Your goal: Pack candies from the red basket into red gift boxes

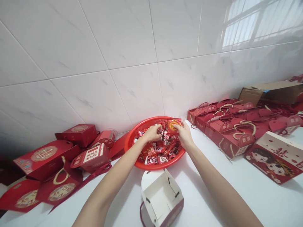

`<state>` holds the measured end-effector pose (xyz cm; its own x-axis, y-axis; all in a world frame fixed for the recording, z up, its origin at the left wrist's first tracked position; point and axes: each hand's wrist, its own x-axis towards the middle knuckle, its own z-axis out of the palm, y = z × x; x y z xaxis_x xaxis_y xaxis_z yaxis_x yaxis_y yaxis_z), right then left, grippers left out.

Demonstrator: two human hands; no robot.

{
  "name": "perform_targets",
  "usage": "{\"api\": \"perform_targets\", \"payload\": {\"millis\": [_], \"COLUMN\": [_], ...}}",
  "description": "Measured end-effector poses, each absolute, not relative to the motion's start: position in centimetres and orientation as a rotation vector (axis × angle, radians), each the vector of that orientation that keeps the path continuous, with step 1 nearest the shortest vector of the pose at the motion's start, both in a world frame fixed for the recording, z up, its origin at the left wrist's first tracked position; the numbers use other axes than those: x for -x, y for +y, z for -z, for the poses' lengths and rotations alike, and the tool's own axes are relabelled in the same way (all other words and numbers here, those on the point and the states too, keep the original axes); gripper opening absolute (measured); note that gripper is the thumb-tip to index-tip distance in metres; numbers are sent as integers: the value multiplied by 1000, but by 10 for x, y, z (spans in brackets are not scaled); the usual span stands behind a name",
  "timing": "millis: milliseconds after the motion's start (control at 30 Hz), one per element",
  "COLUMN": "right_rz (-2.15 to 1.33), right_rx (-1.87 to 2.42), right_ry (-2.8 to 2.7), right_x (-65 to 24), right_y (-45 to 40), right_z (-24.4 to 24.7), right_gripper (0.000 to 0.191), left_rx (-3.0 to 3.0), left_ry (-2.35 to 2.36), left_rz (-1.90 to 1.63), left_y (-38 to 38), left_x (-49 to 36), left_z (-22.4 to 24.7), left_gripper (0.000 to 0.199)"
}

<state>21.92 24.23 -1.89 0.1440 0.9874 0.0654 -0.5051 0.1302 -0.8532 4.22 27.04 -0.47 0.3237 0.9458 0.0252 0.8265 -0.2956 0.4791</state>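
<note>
My right hand point(184, 135) pinches a red candy packet point(172, 126) with a gold round emblem, above the right rear of a red plastic basket point(129, 145). The basket is filled with small wrapped candies point(163, 150), mostly red, some with white. My left hand point(152, 133) reaches over the basket's left rear part with its fingers curled among the wrappers. What those fingers hold is hidden. In front of the basket stands an open gift box point(161, 197) with a white inside, slots in its flaps and a dark red cord. Nothing shows inside it.
Red gift boxes point(47, 154) with rope and ribbon handles are heaped at the left. Rows of dark red gift boxes point(227, 134) stand at the right, with a cardboard carton point(272, 90) behind. Nearer lies a box with cartoon figures point(274, 157). A tiled wall point(132, 91) rises behind the white table point(203, 201).
</note>
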Motion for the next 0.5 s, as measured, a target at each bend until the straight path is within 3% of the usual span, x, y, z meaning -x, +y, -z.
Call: {"api": "perform_targets", "payload": {"millis": [233, 500], "right_rz": [-1212, -1209], "right_rx": [776, 791], "right_ry": [-767, -773], "right_x": [-218, -218], "right_y": [242, 243], "right_z": [18, 17], "right_gripper": [26, 25], "left_rx": [-2098, -2162], "left_ry": [1014, 1100], "left_rz": [-25, 5], "left_y": [259, 257], "left_x": [-56, -60], "left_z": [0, 13], "left_gripper": [22, 53]}}
